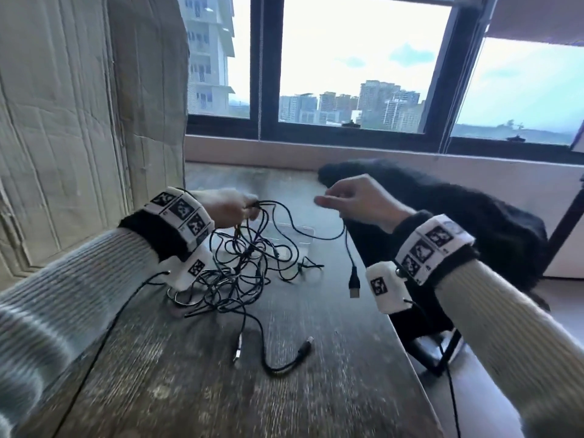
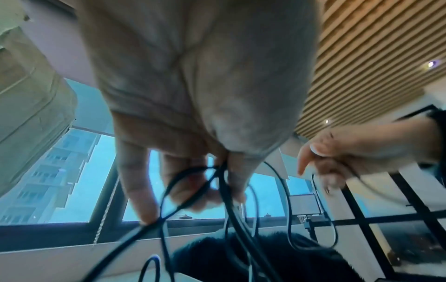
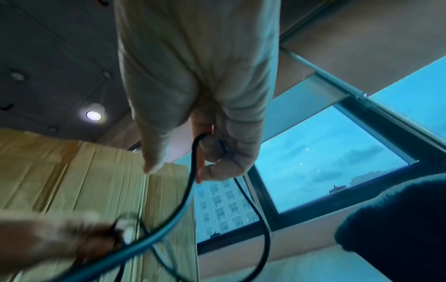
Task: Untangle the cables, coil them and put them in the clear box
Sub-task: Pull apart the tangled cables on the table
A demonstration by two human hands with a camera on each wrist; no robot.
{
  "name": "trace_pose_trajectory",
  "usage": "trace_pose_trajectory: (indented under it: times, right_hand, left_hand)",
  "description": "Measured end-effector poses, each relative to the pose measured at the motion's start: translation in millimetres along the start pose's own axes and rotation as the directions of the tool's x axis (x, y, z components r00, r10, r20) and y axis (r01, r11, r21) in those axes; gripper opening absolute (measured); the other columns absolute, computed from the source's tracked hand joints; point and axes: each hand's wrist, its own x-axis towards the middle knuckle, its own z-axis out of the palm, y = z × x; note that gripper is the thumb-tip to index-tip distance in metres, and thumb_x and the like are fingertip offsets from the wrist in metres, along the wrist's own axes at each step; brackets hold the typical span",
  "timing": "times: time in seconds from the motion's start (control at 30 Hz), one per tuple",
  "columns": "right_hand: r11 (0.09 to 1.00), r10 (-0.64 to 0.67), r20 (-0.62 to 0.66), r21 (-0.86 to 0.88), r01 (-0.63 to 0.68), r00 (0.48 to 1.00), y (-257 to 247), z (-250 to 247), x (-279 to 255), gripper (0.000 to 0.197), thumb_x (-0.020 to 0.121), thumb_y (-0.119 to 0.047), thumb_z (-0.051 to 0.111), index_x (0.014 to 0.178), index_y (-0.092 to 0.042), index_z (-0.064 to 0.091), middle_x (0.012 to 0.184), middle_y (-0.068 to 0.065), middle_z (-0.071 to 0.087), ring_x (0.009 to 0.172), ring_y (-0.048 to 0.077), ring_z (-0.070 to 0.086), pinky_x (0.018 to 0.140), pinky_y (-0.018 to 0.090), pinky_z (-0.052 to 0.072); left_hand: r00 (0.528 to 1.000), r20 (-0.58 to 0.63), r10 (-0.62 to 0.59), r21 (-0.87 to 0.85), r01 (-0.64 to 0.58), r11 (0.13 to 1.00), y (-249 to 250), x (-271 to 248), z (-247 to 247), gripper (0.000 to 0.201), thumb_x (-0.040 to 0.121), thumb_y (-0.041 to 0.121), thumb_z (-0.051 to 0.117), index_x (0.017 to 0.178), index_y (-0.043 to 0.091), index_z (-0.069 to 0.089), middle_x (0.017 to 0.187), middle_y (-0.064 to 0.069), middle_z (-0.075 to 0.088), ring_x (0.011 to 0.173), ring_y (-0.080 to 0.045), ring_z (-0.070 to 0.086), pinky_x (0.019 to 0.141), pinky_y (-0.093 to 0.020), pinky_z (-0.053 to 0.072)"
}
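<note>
Head view shows untangling under way: the left hand grips a bunch of black cables lifted off the tabletop, the right hand pinches one strand whose USB plug dangles. The clear box waits behind the tangle. Next, probably, that strand needs drawing free.

Head camera looks down over the table; both close wrist cameras face up toward the window.

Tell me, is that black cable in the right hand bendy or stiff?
Probably floppy: the black cable droops from the right hand, its USB plug dangling. Likely light too; a fingertip pinch carries it. It may snag on the tangle.
</note>
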Motion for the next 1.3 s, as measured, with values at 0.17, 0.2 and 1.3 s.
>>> trace_pose_trajectory:
  times: [0.17,0.2,1.3]
  right_hand:
    - [0.994,-0.043,0.057,0.107,0.037,0.997,-2,47,-4,0.031,0.084,-0.048,0.066,0.105,-0.027,0.073,0.071,0.006,0.061,0.067,0.016,0.057,0.072,0.037,0.052]
    - [0.991,-0.055,0.033,0.126,0.05,0.998,-7,48,-4,0.018,0.086,-0.042,0.066,0.089,-0.028,0.076,0.072,0.007,0.062,0.067,0.019,0.054,0.069,0.038,0.051]
    - [0.999,-0.042,-0.148,0.001,0.043,0.988,-49,79,-8,0.05,0.089,-0.044,0.062,0.13,-0.022,0.047,0.107,0.003,0.063,0.1,0.018,0.058,0.09,0.033,0.046]
  left_hand:
    - [0.971,-0.184,0.154,-0.084,-0.171,0.982,22,-8,-3,0.023,0.101,0.024,0.044,0.107,0.013,0.063,0.08,0.005,0.062,0.065,-0.009,0.058,0.06,-0.021,0.046]
    - [0.963,-0.22,0.155,-0.052,-0.17,0.984,25,-10,-3,0.024,0.101,0.023,0.043,0.113,0.013,0.061,0.083,0.004,0.061,0.063,-0.008,0.053,0.058,-0.02,0.041]
    - [0.948,-0.275,0.159,-0.214,-0.222,0.951,-5,-47,4,0.033,0.097,0.041,0.025,0.103,0.015,0.044,0.079,-0.005,0.053,0.067,-0.018,0.048,0.055,-0.026,0.035]
